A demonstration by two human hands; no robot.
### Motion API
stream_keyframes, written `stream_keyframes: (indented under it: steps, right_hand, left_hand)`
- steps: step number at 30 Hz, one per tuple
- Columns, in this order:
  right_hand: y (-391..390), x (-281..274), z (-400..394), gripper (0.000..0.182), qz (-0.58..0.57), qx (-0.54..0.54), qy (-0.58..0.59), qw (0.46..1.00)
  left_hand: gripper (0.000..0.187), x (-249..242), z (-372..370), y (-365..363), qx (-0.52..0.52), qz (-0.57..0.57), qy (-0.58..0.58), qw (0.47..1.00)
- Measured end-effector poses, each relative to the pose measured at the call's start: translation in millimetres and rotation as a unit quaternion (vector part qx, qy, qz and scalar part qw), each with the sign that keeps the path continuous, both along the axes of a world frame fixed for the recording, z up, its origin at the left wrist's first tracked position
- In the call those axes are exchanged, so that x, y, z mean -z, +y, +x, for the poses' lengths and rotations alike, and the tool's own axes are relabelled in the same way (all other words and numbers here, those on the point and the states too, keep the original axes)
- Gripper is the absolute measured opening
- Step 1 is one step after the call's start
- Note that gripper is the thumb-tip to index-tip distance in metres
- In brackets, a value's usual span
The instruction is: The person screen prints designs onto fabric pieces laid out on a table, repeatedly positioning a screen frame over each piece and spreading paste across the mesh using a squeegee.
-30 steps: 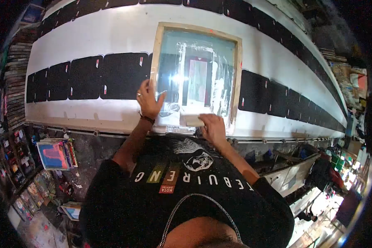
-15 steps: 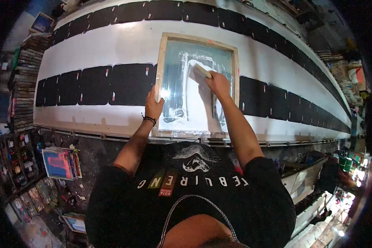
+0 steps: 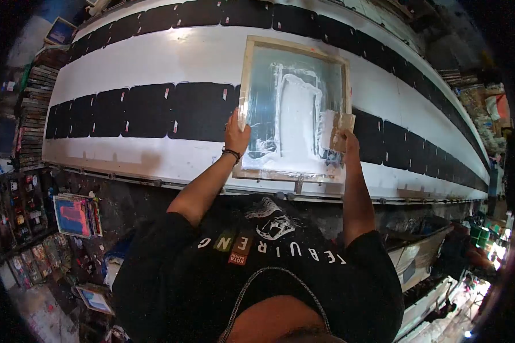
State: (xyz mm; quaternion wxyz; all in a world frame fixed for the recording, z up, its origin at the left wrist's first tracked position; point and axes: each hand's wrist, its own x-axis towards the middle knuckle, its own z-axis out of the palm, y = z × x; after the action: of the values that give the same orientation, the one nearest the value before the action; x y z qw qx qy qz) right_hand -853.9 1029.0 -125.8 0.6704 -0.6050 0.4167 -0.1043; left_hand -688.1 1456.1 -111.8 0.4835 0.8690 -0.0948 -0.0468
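Pale wood borders the mesh screen (image 3: pixel 263 83), which is over the white table (image 3: pixel 143 57) in front of me; whether it lies flat or is slightly raised, I cannot tell. Left grip (image 3: pixel 236 137): my fingers and thumb grasp the screen's left rail along its nearer half, with a dark bracelet (image 3: pixel 230 153) at the wrist. Right grip (image 3: pixel 351 143): I clasp a squeegee (image 3: pixel 336 128), smeared white along one side, which overlaps the right rail; whether the two touch is not clear. The screen thus stands between both grips. White ink (image 3: pixel 299 114) forms a thick, elongated block at the middle of the mesh and spreads along its near end. Black panels (image 3: pixel 205 111), bearing small pale-and-red tags, continue in a row on either side of the screen; a second row (image 3: pixel 246 14) lies beyond its far edge.
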Motion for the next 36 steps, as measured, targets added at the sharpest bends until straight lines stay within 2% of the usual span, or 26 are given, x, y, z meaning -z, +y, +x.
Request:
stream_keyframes:
  steps: [2,4,5,8,9,10,11,12,13,15,16,17,19,20,22,23,25,26,27,28,29,30,32,34,35,36]
  right_hand:
    - [3.2,12.2,-24.9,0.037,0.01,0.024,0.047,0.999]
    - [18.6,20.7,-52.5,0.035,-0.172,-0.025,0.071,0.982]
    - [24.0,21.9,-57.5,0.035,-0.168,-0.028,0.076,0.982]
    - [44.6,7.5,-52.9,0.038,-0.05,0.042,0.076,0.995]
    - [49.0,-0.6,-51.3,0.043,-0.059,0.035,0.049,0.996]
    - [48.8,15.5,-50.7,0.043,-0.059,0.033,0.05,0.997]
    - [43.4,53.2,-53.2,0.045,-0.41,-0.014,0.092,0.907]
    - [36.9,75.0,-51.5,0.047,-0.707,-0.059,0.123,0.694]
    - [81.9,-31.7,-12.8,0.045,-0.396,-0.035,0.016,0.917]
    - [79.3,-60.4,49.2,0.039,-0.623,-0.164,-0.012,0.765]
    - [83.0,-98.7,91.0,0.036,-0.554,-0.26,0.067,0.788]
    - [83.3,-122.4,133.7,0.033,-0.473,-0.351,0.144,0.795]
    - [68.4,-102.0,200.5,0.032,-0.527,-0.399,0.075,0.746]
    - [63.6,-89.2,218.6,0.032,-0.524,-0.4,0.077,0.748]
    - [59.1,-64.9,235.6,0.034,-0.595,-0.373,-0.05,0.71]
    - [65.1,-52.8,219.5,0.034,-0.592,-0.375,-0.046,0.711]
    - [97.4,-50.9,157.8,0.04,-0.644,-0.359,0.03,0.674]
    - [114.1,-62.4,120.9,0.043,-0.606,-0.395,0.065,0.688]
    - [131.8,-63.5,81.8,0.047,-0.597,-0.405,0.083,0.687]
    - [149.5,-71.9,44.8,0.049,-0.578,-0.415,0.085,0.698]
    - [164.8,-82.9,13.5,0.05,-0.556,-0.435,0.102,0.7]
    - [171.2,-79.3,-12.5,0.049,-0.553,-0.437,0.07,0.706]
    - [177.8,-82.9,-27.5,0.049,-0.537,-0.435,0.07,0.72]
    - [172.7,-92.4,-31.1,0.049,-0.524,-0.435,0.058,0.73]
    - [169.4,-96.8,-24.9,0.05,-0.512,-0.434,0.035,0.74]
    - [168.9,-99.5,-27.2,0.05,-0.522,-0.43,0.026,0.736]
  left_hand:
    - [0.075,2.2,-21.2,2.0,0.011,0.014,-0.012,1.0]
    - [0.074,4.7,-23.9,11.1,0.022,0.02,-0.028,0.999]
    - [0.075,4.4,-21.7,16.0,0.028,0.057,-0.024,0.998]
    - [0.075,-4.8,-21.1,21.8,0.043,0.138,-0.027,0.989]
    - [0.075,-5.7,-15.7,20.0,0.057,0.176,-0.042,0.982]
    - [0.075,-9.1,-13.5,17.6,0.055,0.177,-0.042,0.982]
    - [0.073,-17.2,-12.6,11.9,0.043,0.198,-0.036,0.979]
    - [0.071,-24.1,-6.7,3.3,0.032,0.219,-0.03,0.975]
    - [0.072,-25.3,4.4,-8.2,0.022,0.164,-0.094,0.982]
    - [0.075,-60.5,51.7,-47.4,0.115,0.1,-0.176,0.972]
    - [0.076,-66.3,82.5,-70.1,0.192,0.045,-0.207,0.958]
    - [0.072,-79.2,101.5,-95.5,0.226,0.013,-0.17,0.959]
    - [0.058,-91.4,137.9,-133.1,0.279,0.058,-0.171,0.943]
    - [0.058,-84.0,148.4,-143.7,0.28,0.059,-0.168,0.943]
    - [0.045,-61.3,157.7,-156.1,0.291,0.166,-0.099,0.937]
    - [0.042,-45.5,144.0,-148.2,0.294,0.103,-0.103,0.945]
    - [0.048,-39.2,89.8,-120.3,0.305,0.055,-0.095,0.946]
    - [0.039,-30.4,56.4,-105.2,0.309,0.073,-0.102,0.943]
    - [0.041,-17.7,19.0,-86.8,0.311,0.053,-0.158,0.936]
    - [0.042,-19.9,-18.4,-70.7,0.315,0.058,-0.073,0.945]
    - [0.045,-9.8,-47.4,-54.7,0.333,0.029,-0.126,0.934]
    - [0.044,-33.8,-63.1,-43.2,0.361,0.031,-0.091,0.928]
    - [0.046,-19.5,-78.5,-31.9,0.365,-0.027,-0.083,0.927]
    - [0.048,-13.8,-62.5,-28.8,0.304,-0.072,0.063,0.948]
    - [0.05,-9.0,-54.3,-22.8,0.229,0.024,-0.129,0.965]
    - [0.057,-38.3,-45.5,-17.2,0.154,0.092,-0.134,0.975]
